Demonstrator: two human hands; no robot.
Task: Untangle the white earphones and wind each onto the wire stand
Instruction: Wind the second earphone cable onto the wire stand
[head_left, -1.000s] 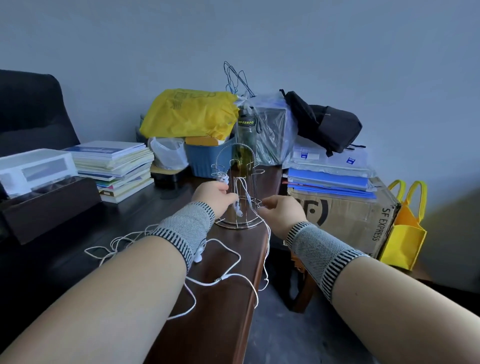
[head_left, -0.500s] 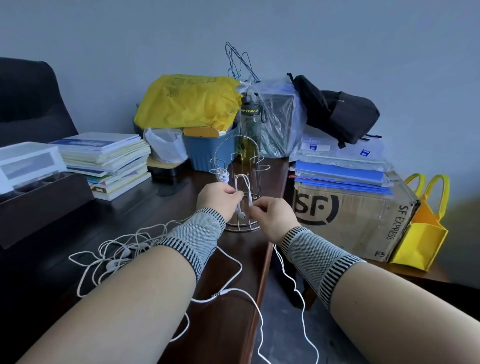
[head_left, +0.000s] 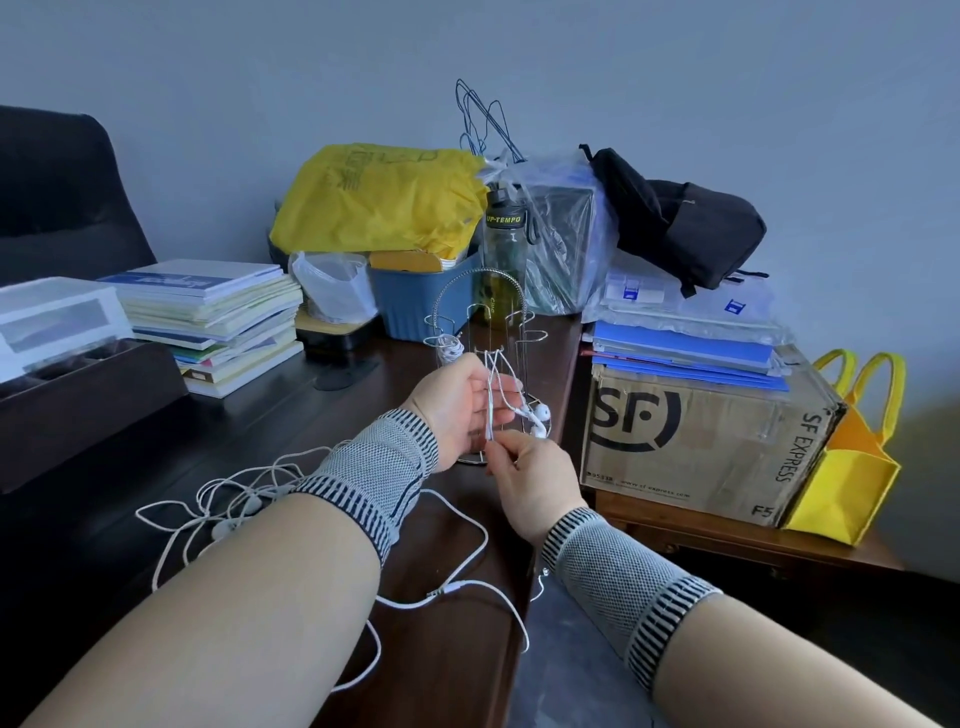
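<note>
A clear wire stand (head_left: 493, 306) stands on the dark wooden table (head_left: 332, 415) near its right edge, with one white earphone wound on its left arm (head_left: 450, 349). My left hand (head_left: 457, 405) holds loops of a white earphone cable in front of the stand, and two earbuds (head_left: 537, 418) dangle from them. My right hand (head_left: 530, 483) pinches the same cable just below. The cable trails down across the table to its plug (head_left: 441, 590). A tangle of white earphones (head_left: 228, 504) lies on the table, left of my left forearm.
Books (head_left: 208, 312) are stacked at the left beside a white box (head_left: 57, 317). A yellow bag (head_left: 379, 197), blue basket (head_left: 421, 301) and bottle (head_left: 503, 260) stand behind the stand. A cardboard box (head_left: 706, 441) with blue folders and a yellow tote (head_left: 852, 462) sit to the right.
Both hands have pulled back from the stand toward me. The left hand has turned palm-up with cable loops and the earbuds now hang free; the cable that hung over the table edge has been drawn up.
</note>
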